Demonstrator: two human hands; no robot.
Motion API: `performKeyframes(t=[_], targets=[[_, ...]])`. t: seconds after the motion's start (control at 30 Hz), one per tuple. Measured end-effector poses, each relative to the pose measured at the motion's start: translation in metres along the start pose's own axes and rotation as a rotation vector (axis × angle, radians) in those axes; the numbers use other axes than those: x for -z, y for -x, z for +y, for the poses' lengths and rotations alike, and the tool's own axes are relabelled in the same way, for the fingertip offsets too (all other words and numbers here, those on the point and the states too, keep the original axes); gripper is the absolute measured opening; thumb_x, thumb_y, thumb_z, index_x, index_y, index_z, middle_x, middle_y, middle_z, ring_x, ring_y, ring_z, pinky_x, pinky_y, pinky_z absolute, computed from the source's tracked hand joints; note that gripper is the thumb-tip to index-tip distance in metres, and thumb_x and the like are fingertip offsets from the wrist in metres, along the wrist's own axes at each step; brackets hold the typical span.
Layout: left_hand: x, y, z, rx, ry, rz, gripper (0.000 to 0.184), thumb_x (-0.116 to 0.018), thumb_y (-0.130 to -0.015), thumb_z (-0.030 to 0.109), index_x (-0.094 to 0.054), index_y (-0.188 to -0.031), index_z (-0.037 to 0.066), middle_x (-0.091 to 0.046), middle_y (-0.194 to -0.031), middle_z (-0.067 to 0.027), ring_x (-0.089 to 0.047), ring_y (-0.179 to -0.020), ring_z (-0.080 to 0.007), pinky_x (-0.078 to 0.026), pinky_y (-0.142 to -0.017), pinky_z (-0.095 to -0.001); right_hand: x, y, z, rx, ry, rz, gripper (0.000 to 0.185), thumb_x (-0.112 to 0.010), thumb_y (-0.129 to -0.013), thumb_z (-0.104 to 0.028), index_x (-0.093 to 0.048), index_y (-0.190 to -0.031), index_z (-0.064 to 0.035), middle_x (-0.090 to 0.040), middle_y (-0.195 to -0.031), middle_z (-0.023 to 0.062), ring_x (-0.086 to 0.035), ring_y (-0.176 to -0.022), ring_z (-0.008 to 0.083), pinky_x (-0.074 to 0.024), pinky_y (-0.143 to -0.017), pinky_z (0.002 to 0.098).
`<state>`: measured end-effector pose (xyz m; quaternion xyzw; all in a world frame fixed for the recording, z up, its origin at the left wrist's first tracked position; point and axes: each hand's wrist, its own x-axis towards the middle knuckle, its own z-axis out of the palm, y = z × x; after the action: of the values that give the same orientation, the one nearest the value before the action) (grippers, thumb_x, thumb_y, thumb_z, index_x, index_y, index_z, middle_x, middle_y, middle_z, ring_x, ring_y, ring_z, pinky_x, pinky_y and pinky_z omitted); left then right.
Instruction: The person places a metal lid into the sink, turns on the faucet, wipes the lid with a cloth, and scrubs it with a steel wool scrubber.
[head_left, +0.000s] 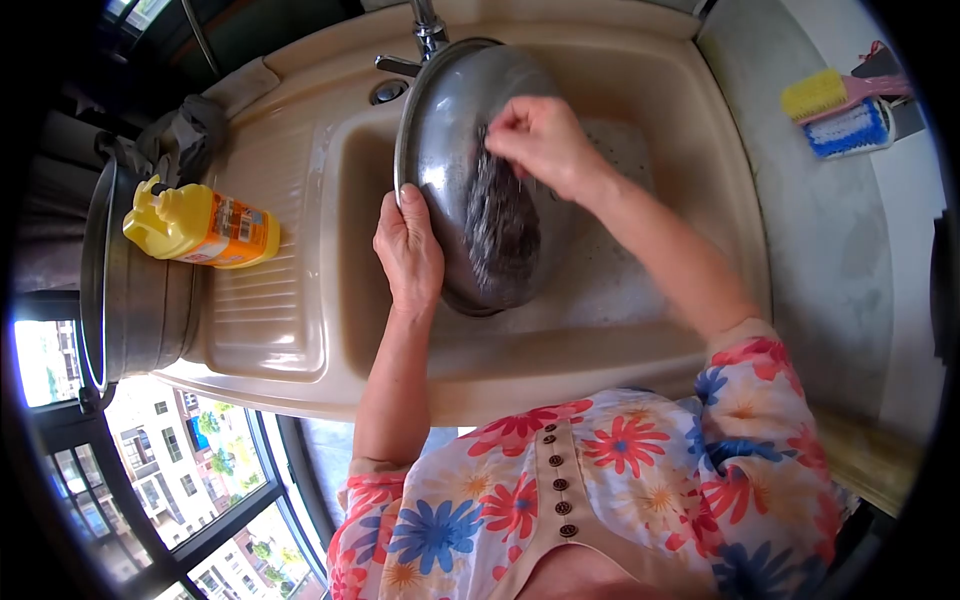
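Note:
A large round metal basin [450,130] stands tilted on its side in the beige sink [640,320]. My left hand [410,245] is closed on its near left rim, with the thumb lying over the edge. My right hand [540,140] is in front of the basin, its fingers pinched together at the top end of a dark, shiny, stringy clump [500,225]. This clump stretches down across the basin's surface and looks wet and blurred; its exact kind does not show. The basin's lower edge rests near the sink floor.
A faucet [428,35] rises behind the basin. On the ribbed drainboard at left lies a yellow bottle [205,225] beside a big metal pot [145,285]. A yellow brush [815,95] and a blue brush [848,128] lie on the right ledge. Windows are at lower left.

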<state>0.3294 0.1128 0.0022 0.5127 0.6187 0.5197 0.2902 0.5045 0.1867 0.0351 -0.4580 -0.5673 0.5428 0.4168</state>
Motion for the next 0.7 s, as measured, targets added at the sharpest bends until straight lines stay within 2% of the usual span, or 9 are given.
performKeyframes(t=[0.07,0.13,0.2,0.27,0.33,0.4,0.5,0.6,0.7], targets=[[0.001,0.001,0.001,0.026,0.003,-0.021,0.043,-0.039,-0.096,0.036,-0.043,-0.074,-0.001,-0.040,-0.061,-0.0050,-0.035,-0.062,-0.0117,-0.037,-0.057,-0.0278,0.019,-0.041,0.010,0.173,0.160,0.215,0.010,-0.063,-0.075,-0.009,-0.058,-0.075,0.0000,-0.058,-0.066,0.0034,-0.052,-0.053,0.0084,-0.0422,-0.048,0.0235],[0.001,0.003,0.004,0.018,-0.026,-0.006,0.043,-0.040,-0.096,0.035,-0.043,-0.073,-0.001,-0.040,-0.061,-0.0047,-0.035,-0.061,-0.0119,-0.037,-0.056,-0.0277,0.041,-0.070,0.005,-0.093,-0.094,0.044,0.012,-0.063,-0.075,-0.011,-0.059,-0.078,0.0005,-0.059,-0.069,0.0035,-0.053,-0.057,0.0096,-0.0429,-0.052,0.0249],[0.002,0.002,0.004,0.028,-0.036,0.002,0.043,-0.040,-0.096,0.035,-0.043,-0.073,-0.001,-0.040,-0.061,-0.0043,-0.035,-0.061,-0.0118,-0.037,-0.056,-0.0278,0.029,-0.058,0.012,0.036,0.020,0.171,0.009,-0.063,-0.074,-0.008,-0.060,-0.078,-0.0003,-0.058,-0.066,0.0034,-0.052,-0.053,0.0090,-0.0425,-0.049,0.0242],[0.002,-0.003,0.001,0.042,-0.045,0.006,0.043,-0.039,-0.096,0.035,-0.043,-0.073,-0.001,-0.040,-0.061,-0.0038,-0.035,-0.061,-0.0114,-0.037,-0.056,-0.0277,0.000,-0.012,-0.001,0.046,0.049,0.054,0.008,-0.063,-0.074,-0.006,-0.059,-0.077,-0.0001,-0.057,-0.063,0.0029,-0.051,-0.048,0.0083,-0.0411,-0.043,0.0227],[0.002,-0.002,-0.001,0.037,-0.055,0.008,0.043,-0.039,-0.096,0.035,-0.044,-0.074,-0.001,-0.040,-0.060,-0.0037,-0.035,-0.061,-0.0112,-0.037,-0.056,-0.0278,-0.016,0.016,0.000,0.015,-0.049,0.013,0.008,-0.064,-0.074,-0.005,-0.059,-0.078,0.0002,-0.057,-0.062,0.0027,-0.050,-0.046,0.0078,-0.0395,-0.040,0.0213],[0.001,-0.001,0.001,-0.003,-0.053,0.006,0.043,-0.039,-0.096,0.035,-0.045,-0.074,-0.001,-0.040,-0.060,-0.0040,-0.036,-0.061,-0.0112,-0.037,-0.056,-0.0280,-0.003,-0.002,0.002,-0.015,-0.026,-0.014,0.008,-0.064,-0.075,-0.008,-0.059,-0.076,-0.0019,-0.055,-0.061,0.0011,-0.049,-0.046,0.0070,-0.0370,-0.039,0.0207],[0.000,-0.003,-0.003,0.022,0.001,0.015,0.043,-0.039,-0.096,0.035,-0.045,-0.074,-0.001,-0.039,-0.059,-0.0052,-0.036,-0.061,-0.0116,-0.037,-0.056,-0.0282,0.015,-0.030,-0.011,-0.189,-0.107,-0.013,0.007,-0.064,-0.075,-0.012,-0.060,-0.076,-0.0063,-0.051,-0.059,-0.0019,-0.047,-0.046,0.0077,-0.0313,-0.039,0.0218],[0.000,-0.001,0.001,0.011,-0.011,0.010,0.043,-0.040,-0.096,0.035,-0.045,-0.074,-0.001,-0.040,-0.059,-0.0056,-0.036,-0.060,-0.0120,-0.037,-0.056,-0.0283,0.025,-0.050,-0.003,-0.120,-0.059,0.132,0.007,-0.064,-0.074,-0.011,-0.060,-0.075,-0.0053,-0.053,-0.060,-0.0009,-0.048,-0.048,0.0084,-0.0346,-0.040,0.0237],[0.001,-0.001,-0.001,-0.009,-0.062,0.029,0.042,-0.039,-0.096,0.034,-0.045,-0.074,-0.001,-0.040,-0.059,-0.0050,-0.036,-0.060,-0.0118,-0.037,-0.056,-0.0281,0.011,-0.036,0.006,0.050,-0.018,0.129,0.008,-0.064,-0.074,-0.010,-0.059,-0.075,-0.0033,-0.054,-0.061,0.0009,-0.049,-0.048,0.0086,-0.0369,-0.040,0.0241]])
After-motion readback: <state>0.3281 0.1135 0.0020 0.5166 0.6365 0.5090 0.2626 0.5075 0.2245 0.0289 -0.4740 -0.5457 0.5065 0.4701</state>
